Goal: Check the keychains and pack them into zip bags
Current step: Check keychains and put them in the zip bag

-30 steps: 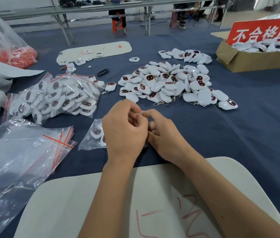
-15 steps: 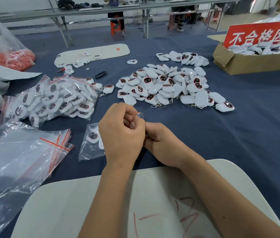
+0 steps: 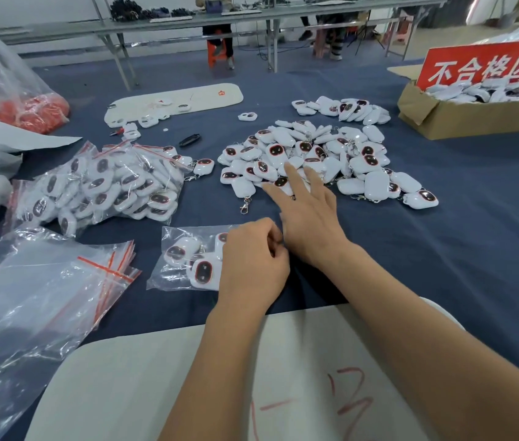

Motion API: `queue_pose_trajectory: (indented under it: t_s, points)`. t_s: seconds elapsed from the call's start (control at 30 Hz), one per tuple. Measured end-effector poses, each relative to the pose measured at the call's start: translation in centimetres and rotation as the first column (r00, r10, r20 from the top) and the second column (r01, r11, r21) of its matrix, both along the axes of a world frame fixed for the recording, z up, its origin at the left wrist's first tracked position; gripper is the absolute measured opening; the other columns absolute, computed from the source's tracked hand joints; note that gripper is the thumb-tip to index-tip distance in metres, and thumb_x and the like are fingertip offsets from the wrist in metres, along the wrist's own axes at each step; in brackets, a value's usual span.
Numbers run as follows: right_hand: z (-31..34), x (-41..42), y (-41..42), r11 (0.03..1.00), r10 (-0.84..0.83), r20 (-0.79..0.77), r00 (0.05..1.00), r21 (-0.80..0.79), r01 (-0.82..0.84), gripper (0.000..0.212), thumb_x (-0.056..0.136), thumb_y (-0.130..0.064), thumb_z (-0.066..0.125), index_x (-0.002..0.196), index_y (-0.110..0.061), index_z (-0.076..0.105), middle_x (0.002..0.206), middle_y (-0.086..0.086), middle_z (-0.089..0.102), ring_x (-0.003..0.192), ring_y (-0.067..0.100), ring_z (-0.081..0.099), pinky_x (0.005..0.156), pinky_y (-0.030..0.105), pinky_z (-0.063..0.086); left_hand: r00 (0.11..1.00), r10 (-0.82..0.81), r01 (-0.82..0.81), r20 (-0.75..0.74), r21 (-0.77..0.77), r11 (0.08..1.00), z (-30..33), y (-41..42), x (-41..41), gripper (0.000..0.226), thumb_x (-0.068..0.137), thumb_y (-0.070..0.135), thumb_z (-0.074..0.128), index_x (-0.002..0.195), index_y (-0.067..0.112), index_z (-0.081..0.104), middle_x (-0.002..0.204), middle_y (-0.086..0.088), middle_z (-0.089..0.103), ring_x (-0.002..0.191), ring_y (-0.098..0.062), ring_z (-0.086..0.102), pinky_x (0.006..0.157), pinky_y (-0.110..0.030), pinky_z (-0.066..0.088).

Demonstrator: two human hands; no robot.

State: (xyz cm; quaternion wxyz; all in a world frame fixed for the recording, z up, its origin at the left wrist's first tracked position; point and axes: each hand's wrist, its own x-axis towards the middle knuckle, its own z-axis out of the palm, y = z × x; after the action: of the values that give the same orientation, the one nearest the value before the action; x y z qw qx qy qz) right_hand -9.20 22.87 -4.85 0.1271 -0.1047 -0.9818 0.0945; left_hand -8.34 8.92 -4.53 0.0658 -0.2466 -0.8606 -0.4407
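A heap of white keychains (image 3: pixel 325 154) with dark, red-rimmed faces lies mid-table on the blue cloth. My right hand (image 3: pixel 310 214) stretches over its near edge with straight, spread fingers that touch the closest pieces. A small clear zip bag (image 3: pixel 181 259) with a few keychains inside lies flat in front of me. My left hand (image 3: pixel 252 259) rests on the bag's right end with fingers curled round its edge. The edge itself is hidden under the hand.
Filled zip bags (image 3: pixel 102 189) are piled at the left, with empty red-sealed bags (image 3: pixel 45 281) in front of them. A cardboard box (image 3: pixel 462 119) with a red sign (image 3: pixel 481 68) holds more keychains at the far right. A white board (image 3: pixel 188 377) lies nearest me.
Both hands were pinched together over the small bag. The right hand has since let go and reached forward to the keychain heap, while the left hand stays low at the bag.
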Motion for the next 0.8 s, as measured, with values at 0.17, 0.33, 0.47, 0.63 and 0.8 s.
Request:
queue_pose_trajectory:
  t_s: [0.17, 0.33, 0.47, 0.63, 0.8]
  points:
    - [0.2, -1.9, 1.0, 0.998, -0.053, 0.099, 0.994, 0.020, 0.051, 0.058, 0.108, -0.033, 0.046, 0.162, -0.037, 0.025, 0.175, 0.006, 0.003, 0.160, 0.036, -0.006, 0.123, 0.060, 0.017, 0.999, 0.038, -0.038, 0.012, -0.009, 0.999, 0.1, -0.2, -0.3, 0.014, 0.077, 0.000, 0.061, 0.079, 0.013, 0.065, 0.072, 0.005, 0.065, 0.069, -0.017, 0.059, 0.072, -0.041, 0.052]
    - [0.8, -0.9, 0.6, 0.962, -0.264, -0.043, 0.964, 0.054, 0.266, 0.053, 0.102, -0.047, 0.059, 0.148, -0.025, 0.046, 0.147, 0.011, 0.038, 0.128, 0.037, 0.037, 0.098, 0.042, 0.041, 0.998, 0.037, -0.039, 0.045, 0.024, 0.999, 0.0, -0.6, -0.5, 0.017, 0.079, 0.000, 0.062, 0.079, 0.016, 0.067, 0.074, 0.007, 0.067, 0.068, -0.012, 0.059, 0.073, -0.037, 0.054]
    - [1.1, 0.4, 0.9, 0.935, -0.354, -0.063, 0.933, -0.031, 0.353, 0.047, 0.101, -0.044, 0.064, 0.138, -0.018, 0.052, 0.134, 0.012, 0.043, 0.122, 0.035, 0.040, 0.084, 0.034, 0.039, 0.997, 0.036, -0.038, 0.064, 0.033, 0.999, 0.0, -0.6, -0.4, 0.019, 0.081, 0.002, 0.061, 0.079, 0.020, 0.066, 0.070, 0.008, 0.065, 0.064, -0.010, 0.060, 0.071, -0.036, 0.056]
    - [1.5, 2.4, 0.9, 0.935, -0.343, -0.140, 0.929, -0.150, 0.322, 0.029, 0.099, -0.029, 0.070, 0.121, -0.011, 0.063, 0.118, 0.008, 0.052, 0.096, 0.028, 0.054, 0.073, 0.036, 0.041, 0.996, 0.036, -0.040, 0.084, 0.047, 0.998, 0.0, -0.6, -0.4, 0.022, 0.081, 0.003, 0.062, 0.078, 0.024, 0.066, 0.069, 0.010, 0.065, 0.063, -0.008, 0.060, 0.069, -0.035, 0.057]
    - [1.2, 4.5, 0.7, 0.921, -0.304, -0.260, 0.917, -0.327, 0.213, 0.030, 0.097, -0.012, 0.070, 0.127, -0.015, 0.068, 0.118, 0.007, 0.061, 0.102, 0.027, 0.061, 0.085, 0.034, 0.046, 0.996, 0.025, -0.032, 0.090, 0.078, 0.996, -0.1, -0.7, -0.5, 0.019, 0.082, 0.002, 0.063, 0.080, 0.021, 0.068, 0.068, 0.009, 0.066, 0.064, -0.009, 0.062, 0.069, -0.031, 0.055]
